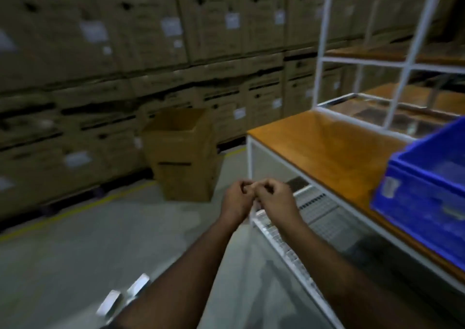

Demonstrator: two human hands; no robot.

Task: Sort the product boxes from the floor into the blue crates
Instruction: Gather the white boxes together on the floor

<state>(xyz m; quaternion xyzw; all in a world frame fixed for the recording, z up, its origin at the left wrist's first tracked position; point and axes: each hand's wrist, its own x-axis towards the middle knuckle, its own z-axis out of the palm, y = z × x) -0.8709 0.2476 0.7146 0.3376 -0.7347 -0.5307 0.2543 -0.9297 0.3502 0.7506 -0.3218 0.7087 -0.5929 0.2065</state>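
Note:
My left hand (pixel 236 199) and my right hand (pixel 275 197) meet in front of me at mid-frame, fingers curled and fingertips touching each other. The blur hides whether anything small sits between them. A blue crate (pixel 422 195) stands on the orange table top (pixel 327 142) at the right. Two small white product boxes (pixel 125 296) lie on the grey floor at the lower left, beside my left forearm. More white boxes (pixel 319 207) lie in rows under the table, right of my hands.
An open brown carton (pixel 183 152) stands on the floor ahead, against a wall of stacked cartons (pixel 125 51). A white metal shelf frame (pixel 377 59) rises from the table's far end. A yellow line crosses the floor (pixel 113 228) at the left.

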